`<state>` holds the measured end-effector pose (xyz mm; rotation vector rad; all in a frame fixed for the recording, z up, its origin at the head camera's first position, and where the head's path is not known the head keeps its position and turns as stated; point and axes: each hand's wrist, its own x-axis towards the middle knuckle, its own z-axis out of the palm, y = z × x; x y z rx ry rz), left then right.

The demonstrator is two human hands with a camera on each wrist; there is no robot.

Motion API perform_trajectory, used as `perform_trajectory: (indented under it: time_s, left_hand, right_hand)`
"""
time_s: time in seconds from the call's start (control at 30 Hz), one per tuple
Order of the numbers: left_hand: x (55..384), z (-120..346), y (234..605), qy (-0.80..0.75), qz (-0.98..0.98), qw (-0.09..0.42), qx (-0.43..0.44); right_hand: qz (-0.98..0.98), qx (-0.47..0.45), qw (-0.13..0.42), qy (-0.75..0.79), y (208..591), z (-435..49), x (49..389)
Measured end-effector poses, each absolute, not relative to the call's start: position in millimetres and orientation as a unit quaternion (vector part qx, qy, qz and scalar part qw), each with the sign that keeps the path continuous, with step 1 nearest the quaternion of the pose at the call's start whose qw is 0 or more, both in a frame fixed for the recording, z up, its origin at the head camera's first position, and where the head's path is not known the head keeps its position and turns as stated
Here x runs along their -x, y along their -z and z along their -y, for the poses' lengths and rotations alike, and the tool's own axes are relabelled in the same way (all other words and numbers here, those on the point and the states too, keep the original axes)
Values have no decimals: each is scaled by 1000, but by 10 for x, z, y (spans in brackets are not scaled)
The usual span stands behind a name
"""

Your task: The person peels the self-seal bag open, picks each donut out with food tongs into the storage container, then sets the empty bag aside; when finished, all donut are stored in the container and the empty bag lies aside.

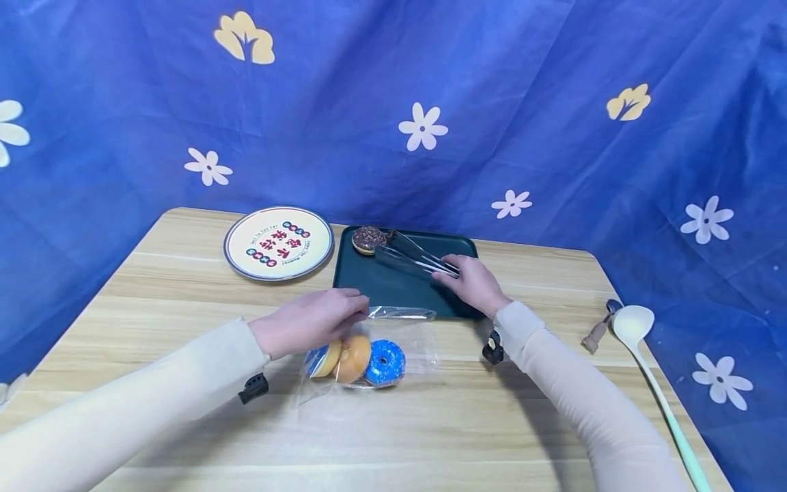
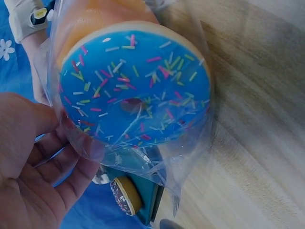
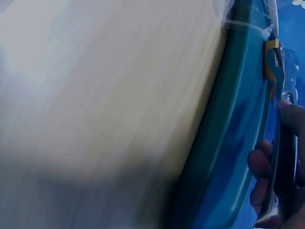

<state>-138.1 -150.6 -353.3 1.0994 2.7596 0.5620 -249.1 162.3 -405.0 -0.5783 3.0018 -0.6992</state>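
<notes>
My left hand (image 1: 316,319) pinches the edge of a clear plastic bag (image 1: 421,348) between thumb and fingers. Inside the bag are a blue donut (image 2: 138,86) with colored sprinkles, a plain orange-brown donut (image 1: 353,360) and another blue-topped donut (image 1: 322,360), partly covered by the hand. My right hand (image 1: 472,283) grips a pair of tongs (image 1: 438,265) with clear tips, over the dark green tray (image 1: 381,280). The tips spread near a chocolate donut (image 1: 369,240) with sprinkles at the tray's back left; whether they touch it, I cannot tell.
A round white plate (image 1: 242,249) with printed lettering stands left of the tray. On the table's right edge lie a white ladle (image 1: 633,324) with a pale green handle and a small dark-headed utensil (image 1: 595,336). A blue flowered cloth (image 1: 344,102) hangs behind the table.
</notes>
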Motion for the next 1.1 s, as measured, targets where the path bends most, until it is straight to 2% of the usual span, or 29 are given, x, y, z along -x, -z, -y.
perform_trajectory:
  time_s: [0.23, 0.53, 0.83, 1.1]
  left_hand:
    - [1376, 1517, 3543, -188, -910, 57, -365]
    - [1385, 1509, 3551, -183, -910, 48, -368]
    - [1378, 1509, 3547, -186, -910, 44, -369]
    - [1372, 1518, 3545, -186, -911, 45, -365]
  right_hand:
    - [-940, 225, -25, 257, 3990, -1920, 2384]
    - [-917, 268, -31, 295, 3894, -2448, 2095]
    - [-926, 268, -7, 264, 3826, -2864, 1687]
    - [-921, 299, 5, 249, 3893, -2994, 1439]
